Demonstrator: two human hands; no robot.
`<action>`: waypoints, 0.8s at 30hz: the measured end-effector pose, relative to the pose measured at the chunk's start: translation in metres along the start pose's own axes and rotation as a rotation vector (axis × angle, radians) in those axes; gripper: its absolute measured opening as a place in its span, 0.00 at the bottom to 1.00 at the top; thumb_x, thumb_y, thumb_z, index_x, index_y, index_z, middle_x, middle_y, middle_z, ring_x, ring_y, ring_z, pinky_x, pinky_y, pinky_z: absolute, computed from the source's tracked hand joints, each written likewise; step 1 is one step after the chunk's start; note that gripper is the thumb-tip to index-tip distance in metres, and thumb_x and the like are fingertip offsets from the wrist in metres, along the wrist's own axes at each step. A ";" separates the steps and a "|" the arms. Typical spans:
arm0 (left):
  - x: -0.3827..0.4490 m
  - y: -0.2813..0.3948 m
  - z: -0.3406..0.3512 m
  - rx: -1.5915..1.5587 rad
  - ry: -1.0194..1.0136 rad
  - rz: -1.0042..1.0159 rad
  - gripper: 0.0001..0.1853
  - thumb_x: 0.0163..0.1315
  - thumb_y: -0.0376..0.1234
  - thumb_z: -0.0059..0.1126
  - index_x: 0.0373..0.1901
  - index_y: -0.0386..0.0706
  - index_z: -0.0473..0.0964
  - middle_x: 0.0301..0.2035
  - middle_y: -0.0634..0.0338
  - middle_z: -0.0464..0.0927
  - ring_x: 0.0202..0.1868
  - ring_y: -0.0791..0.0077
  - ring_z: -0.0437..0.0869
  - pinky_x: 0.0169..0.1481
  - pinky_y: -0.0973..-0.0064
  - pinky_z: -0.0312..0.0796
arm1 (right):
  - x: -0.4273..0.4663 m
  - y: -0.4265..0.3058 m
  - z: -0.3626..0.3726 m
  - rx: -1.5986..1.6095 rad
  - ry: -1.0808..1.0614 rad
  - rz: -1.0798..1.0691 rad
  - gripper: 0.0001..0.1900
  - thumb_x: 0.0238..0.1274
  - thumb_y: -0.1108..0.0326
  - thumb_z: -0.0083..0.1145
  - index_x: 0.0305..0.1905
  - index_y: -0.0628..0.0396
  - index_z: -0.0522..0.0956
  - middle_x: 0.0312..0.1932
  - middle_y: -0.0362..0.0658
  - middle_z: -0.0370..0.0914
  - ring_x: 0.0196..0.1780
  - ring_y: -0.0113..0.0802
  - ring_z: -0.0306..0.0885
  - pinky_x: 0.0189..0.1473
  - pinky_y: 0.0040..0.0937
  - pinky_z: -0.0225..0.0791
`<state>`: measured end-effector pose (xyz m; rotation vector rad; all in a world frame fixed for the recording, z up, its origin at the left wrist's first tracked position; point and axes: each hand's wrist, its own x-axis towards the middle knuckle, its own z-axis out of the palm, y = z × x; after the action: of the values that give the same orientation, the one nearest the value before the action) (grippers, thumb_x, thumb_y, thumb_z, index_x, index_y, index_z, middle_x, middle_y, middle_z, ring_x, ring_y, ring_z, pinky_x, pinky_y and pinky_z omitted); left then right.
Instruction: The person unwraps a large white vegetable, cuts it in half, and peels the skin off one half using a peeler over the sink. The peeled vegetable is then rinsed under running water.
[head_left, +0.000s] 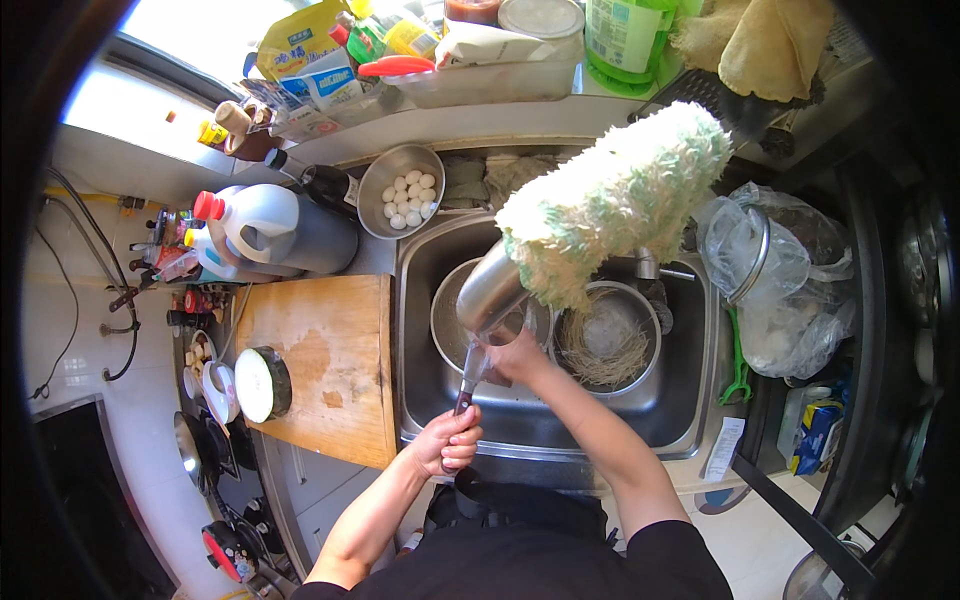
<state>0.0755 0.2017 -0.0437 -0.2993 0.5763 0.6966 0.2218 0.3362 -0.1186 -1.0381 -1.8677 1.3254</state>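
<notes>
My left hand (448, 441) is closed around the riveted brown handle of a kitchen knife (474, 367), low over the sink's front. My right hand (517, 354) is at the knife's blade, just below the metal faucet spout (491, 289); its fingers are partly hidden, so its exact hold on the blade is unclear. A fluffy pale green and white cover (615, 202) wraps the faucet and hides part of the sink. Inside the stainless steel sink (679, 420) stand a round basin (444, 319), partly covered by spout and hand, and a bowl (651, 364) holding thin straw-coloured strands (581, 364).
Left of the sink, a thick winter melon slice (259, 384) rests on a wooden cutting board (322, 322). Behind are large plastic jugs (285, 225) and a metal bowl (367, 199) of eggs. Plastic bags (787, 300) and a green peeler (737, 367) lie to the right.
</notes>
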 end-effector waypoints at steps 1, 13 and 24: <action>0.000 0.004 -0.002 0.027 0.027 0.008 0.11 0.73 0.41 0.40 0.32 0.48 0.62 0.16 0.69 0.57 0.11 0.87 0.56 0.12 0.86 0.51 | -0.003 0.004 0.008 -0.079 -0.061 -0.214 0.25 0.57 0.62 0.59 0.59 0.54 0.70 0.61 0.52 0.69 0.62 0.53 0.66 0.60 0.42 0.64; -0.009 -0.009 -0.002 0.030 -0.075 -0.048 0.07 0.72 0.36 0.41 0.33 0.47 0.62 0.15 0.69 0.56 0.11 0.87 0.54 0.12 0.87 0.50 | 0.004 0.046 0.001 -0.278 -0.003 -0.136 0.23 0.58 0.65 0.58 0.59 0.55 0.70 0.57 0.53 0.72 0.59 0.51 0.70 0.61 0.42 0.62; -0.028 -0.013 -0.008 0.003 -0.091 -0.094 0.05 0.72 0.35 0.41 0.38 0.46 0.63 0.16 0.68 0.58 0.11 0.88 0.54 0.12 0.88 0.49 | -0.008 0.034 -0.023 -0.272 0.132 -0.045 0.21 0.59 0.70 0.52 0.59 0.56 0.72 0.60 0.53 0.70 0.61 0.51 0.68 0.61 0.43 0.63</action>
<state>0.0639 0.1747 -0.0326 -0.2888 0.4738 0.6158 0.2528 0.3465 -0.1442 -1.1818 -1.9942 0.9696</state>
